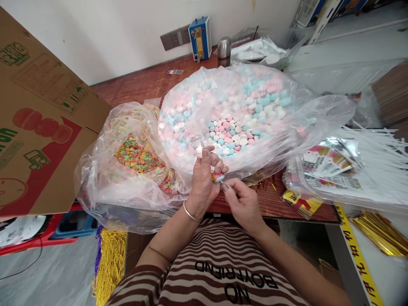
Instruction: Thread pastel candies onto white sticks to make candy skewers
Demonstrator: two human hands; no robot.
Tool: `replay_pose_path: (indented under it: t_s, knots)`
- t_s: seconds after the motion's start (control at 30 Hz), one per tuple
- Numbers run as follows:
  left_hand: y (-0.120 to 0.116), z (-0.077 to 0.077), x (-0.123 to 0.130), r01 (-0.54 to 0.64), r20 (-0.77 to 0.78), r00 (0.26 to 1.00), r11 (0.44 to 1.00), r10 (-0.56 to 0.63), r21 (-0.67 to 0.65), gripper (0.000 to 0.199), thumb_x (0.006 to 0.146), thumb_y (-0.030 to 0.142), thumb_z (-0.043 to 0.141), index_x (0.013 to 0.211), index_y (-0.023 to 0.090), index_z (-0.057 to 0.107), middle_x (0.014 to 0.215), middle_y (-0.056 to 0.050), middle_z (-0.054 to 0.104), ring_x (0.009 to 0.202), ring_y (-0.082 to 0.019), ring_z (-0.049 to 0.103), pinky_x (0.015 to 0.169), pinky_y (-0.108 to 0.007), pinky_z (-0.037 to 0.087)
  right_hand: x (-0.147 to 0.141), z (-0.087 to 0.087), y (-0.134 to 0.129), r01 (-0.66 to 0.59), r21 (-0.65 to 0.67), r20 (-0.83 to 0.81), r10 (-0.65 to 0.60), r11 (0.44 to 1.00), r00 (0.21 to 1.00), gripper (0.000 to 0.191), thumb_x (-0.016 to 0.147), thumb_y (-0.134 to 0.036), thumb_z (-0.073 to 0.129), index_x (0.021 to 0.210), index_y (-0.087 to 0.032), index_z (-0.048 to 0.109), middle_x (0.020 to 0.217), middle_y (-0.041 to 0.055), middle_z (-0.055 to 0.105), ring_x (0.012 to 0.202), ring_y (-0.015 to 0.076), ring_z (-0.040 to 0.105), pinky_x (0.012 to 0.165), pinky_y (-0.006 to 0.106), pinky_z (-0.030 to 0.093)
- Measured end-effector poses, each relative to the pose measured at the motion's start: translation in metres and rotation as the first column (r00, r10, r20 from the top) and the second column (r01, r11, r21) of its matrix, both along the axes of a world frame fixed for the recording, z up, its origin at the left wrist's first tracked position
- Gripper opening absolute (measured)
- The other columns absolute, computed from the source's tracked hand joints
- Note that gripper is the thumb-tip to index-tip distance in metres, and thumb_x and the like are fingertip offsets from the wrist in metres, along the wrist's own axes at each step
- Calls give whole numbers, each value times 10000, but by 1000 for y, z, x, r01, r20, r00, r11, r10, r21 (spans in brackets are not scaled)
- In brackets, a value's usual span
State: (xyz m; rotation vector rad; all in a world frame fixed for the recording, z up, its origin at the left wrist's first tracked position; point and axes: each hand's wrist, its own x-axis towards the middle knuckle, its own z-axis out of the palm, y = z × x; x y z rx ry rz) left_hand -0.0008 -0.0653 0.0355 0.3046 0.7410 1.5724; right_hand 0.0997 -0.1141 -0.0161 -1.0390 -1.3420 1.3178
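My left hand (pixel 205 176) is wrapped around a small candy in clear wrapping, mostly hidden by the fingers. Its rainbow-coloured end (pixel 217 176) shows below them, and the clear wrapper top (pixel 197 142) sticks out above the thumb. A short white stick (pixel 222 182) comes out of the coloured end. At that stick, the thumb and forefinger of my right hand (pixel 244 204) are pinched together. Just beyond both hands lies a large open plastic bag of pink, white and blue candies (pixel 232 131). To its left is a clear bag of small multicoloured ring-shaped candies (pixel 140 157).
A cardboard box (pixel 47 114) stands at the left. On the right, a clear plastic tray (pixel 318 193) holds printed wrappers and many white sticks (pixel 379 148). Gold twist ties (pixel 301 204) lie at the table edge. Behind are a steel flask (pixel 224 51) and a blue box (pixel 200 38).
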Motion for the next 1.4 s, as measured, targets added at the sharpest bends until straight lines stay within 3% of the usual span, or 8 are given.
replay_pose_path:
  t_s: [0.17,0.33,0.43,0.67,0.87,1.1,1.23,1.4]
  knots:
    - [-10,-14,10,27,-55,998,999,-29,-29,378,811,477,790,980,194,605,623,86,452,519,-43,469,600,-198,465,0,-7,9,-11,582,525,-366,813,769,254,1017,-275,481,831,-184,629,634,39,648,547,151,544,587,289,352]
    - [6,-7,-21,19,3,1000,999,-19,-37,370,812,461,787,981,174,625,745,46,587,665,-76,610,770,-257,533,8,-7,1,-125,588,617,-344,799,708,236,1045,-231,439,970,-151,648,680,34,688,557,150,587,587,280,339]
    - [18,0,-35,6,3,1000,997,-5,-77,325,815,431,789,926,179,617,639,88,491,515,-31,497,626,-196,487,7,-10,-3,-148,609,633,-366,779,682,271,1056,-219,407,922,-167,636,649,14,670,528,135,570,580,273,336]
    - [5,-17,-1,29,-124,992,998,-35,-49,390,787,382,824,727,177,498,548,112,379,438,-14,358,557,-174,433,-12,-11,13,-50,669,593,-491,742,638,365,1073,-266,346,816,-174,588,566,13,618,495,141,565,546,268,329]
    - [4,-22,-7,10,-113,994,1000,-12,-16,358,740,358,859,910,174,603,630,83,523,609,-64,562,750,-233,501,-2,-9,11,-130,524,628,-278,842,727,289,1057,-245,376,896,-173,605,603,-3,646,513,136,598,537,249,341]
    - [-14,-35,10,152,-327,932,988,-156,-40,412,868,533,695,1083,182,665,734,-11,692,880,-183,690,875,-309,499,-7,-11,18,-30,771,516,-596,637,615,270,1027,-175,422,810,-177,583,561,16,601,496,154,527,547,295,326]
    - [-18,-32,2,181,-350,916,980,-197,-80,519,763,543,799,1121,192,668,1094,-87,744,991,-208,689,878,-316,508,1,-12,21,-22,803,494,-644,596,584,226,1013,-160,480,807,-195,567,552,-5,574,489,149,483,569,311,329]
    - [-12,-20,-16,48,-300,951,994,-77,-102,435,643,447,900,913,156,722,894,-41,743,784,-142,676,782,-272,518,7,-21,17,-106,821,489,-594,562,638,161,1008,-154,477,913,-181,605,564,-10,587,499,151,501,602,326,356]
